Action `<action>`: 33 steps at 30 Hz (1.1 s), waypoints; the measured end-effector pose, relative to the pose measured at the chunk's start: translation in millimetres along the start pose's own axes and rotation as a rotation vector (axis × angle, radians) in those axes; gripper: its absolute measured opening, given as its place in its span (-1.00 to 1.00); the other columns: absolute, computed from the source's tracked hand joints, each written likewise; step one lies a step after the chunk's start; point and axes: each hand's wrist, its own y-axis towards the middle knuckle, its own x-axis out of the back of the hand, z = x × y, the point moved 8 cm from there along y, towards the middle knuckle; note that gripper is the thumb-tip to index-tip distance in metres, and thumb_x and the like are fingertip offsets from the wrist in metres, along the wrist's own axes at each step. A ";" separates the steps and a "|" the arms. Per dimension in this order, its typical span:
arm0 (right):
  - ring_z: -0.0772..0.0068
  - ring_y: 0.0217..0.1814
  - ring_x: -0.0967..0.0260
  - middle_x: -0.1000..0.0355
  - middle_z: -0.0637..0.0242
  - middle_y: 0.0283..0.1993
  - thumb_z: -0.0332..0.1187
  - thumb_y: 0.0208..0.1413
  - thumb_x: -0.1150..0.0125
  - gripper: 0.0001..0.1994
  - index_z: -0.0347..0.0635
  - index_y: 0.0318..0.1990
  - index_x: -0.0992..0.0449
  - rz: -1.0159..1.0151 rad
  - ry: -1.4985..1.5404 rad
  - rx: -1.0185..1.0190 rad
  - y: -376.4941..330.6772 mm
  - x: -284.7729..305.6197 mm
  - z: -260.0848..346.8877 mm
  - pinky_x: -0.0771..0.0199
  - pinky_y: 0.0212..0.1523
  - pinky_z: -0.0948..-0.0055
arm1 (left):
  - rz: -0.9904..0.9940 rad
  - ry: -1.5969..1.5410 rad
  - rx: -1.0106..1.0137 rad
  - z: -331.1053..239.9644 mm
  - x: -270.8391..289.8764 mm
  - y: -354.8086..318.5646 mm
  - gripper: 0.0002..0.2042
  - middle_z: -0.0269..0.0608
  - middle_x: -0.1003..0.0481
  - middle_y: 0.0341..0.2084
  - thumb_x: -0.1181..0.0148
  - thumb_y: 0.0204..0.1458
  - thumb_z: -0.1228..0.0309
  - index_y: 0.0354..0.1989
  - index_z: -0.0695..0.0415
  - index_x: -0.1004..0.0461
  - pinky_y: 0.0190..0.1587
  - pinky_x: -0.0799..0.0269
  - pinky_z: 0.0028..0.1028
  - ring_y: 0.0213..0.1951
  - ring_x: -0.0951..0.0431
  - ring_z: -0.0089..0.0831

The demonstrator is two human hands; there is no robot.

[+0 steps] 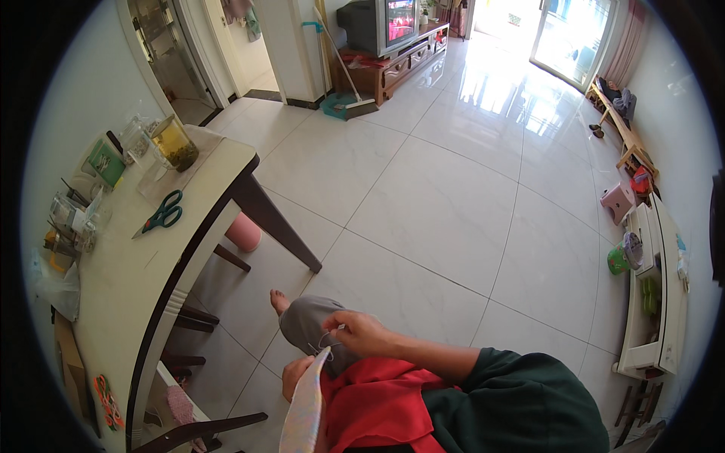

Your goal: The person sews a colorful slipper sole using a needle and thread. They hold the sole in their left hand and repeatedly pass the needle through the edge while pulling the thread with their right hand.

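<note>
My left hand (296, 375) is closed round the edge of a long, flat, pale piece with a faint multicoloured pattern (303, 411), which stands tilted on my lap. Its exact kind does not show. Just right of its top, my right hand (361, 333) is pinched on a thin white thread (319, 349) that loops down to the piece. Whether a needle is between the fingers is too small to see. Red cloth (381, 400) covers my front beneath the hands. On the table to the left lie scissors with dark green handles (163, 214).
The pale table (113, 302) also bears a glass jar of yellowish liquid (176, 143), bags and coloured cords (108, 402). Beneath it are a pink bin (243, 232) and chair legs. A white cabinet (646, 332) and pink stool (619, 202) stand right; a television (381, 29) stands far off.
</note>
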 end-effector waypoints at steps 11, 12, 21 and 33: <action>0.71 -0.29 -0.31 -0.44 0.47 -0.34 -0.35 0.11 -0.14 -0.85 -0.22 -0.24 -0.50 0.314 0.425 -0.210 -17.8 -15.0 2.4 -0.34 -0.24 0.64 | 0.127 -0.288 -0.145 -24.3 -0.8 18.9 -0.72 -0.06 -0.53 -0.35 -0.22 -0.12 0.30 -0.29 0.23 -0.44 -0.12 -0.37 -0.28 -0.27 -0.53 -0.21; 0.71 -0.29 -0.30 -0.44 0.47 -0.34 -0.35 0.11 -0.13 -0.86 -0.21 -0.25 -0.50 0.296 0.352 -0.141 -17.2 -12.8 6.7 -0.34 -0.24 0.64 | 0.170 -0.328 -0.148 -21.6 -2.6 18.9 -0.73 -0.05 -0.52 -0.34 -0.23 -0.13 0.32 -0.30 0.24 -0.45 -0.13 -0.37 -0.29 -0.27 -0.52 -0.21; 0.70 -0.38 -0.25 -0.39 0.44 -0.33 -0.33 0.18 -0.03 -0.91 -0.11 -0.31 -0.39 0.014 0.458 -0.207 -16.9 0.2 -23.4 -0.22 -0.43 0.68 | 0.362 -0.660 0.385 -10.9 -25.0 -3.3 -0.88 -0.22 -0.54 -0.48 -0.09 0.09 0.45 -0.37 0.24 -0.49 -0.13 -0.41 -0.38 -0.35 -0.53 -0.41; 0.72 -0.56 -0.03 -0.08 0.52 -0.55 -0.58 0.12 0.12 -0.80 -0.09 -0.52 -0.19 -0.315 1.096 -0.197 -27.7 186.0 -92.9 -0.19 -0.50 0.74 | -0.181 -1.008 0.905 15.9 -4.3 14.2 -0.78 -0.11 -0.50 -0.26 -0.01 0.15 0.42 -0.07 0.23 -0.32 -0.26 -0.51 -0.47 -0.29 -0.56 -0.33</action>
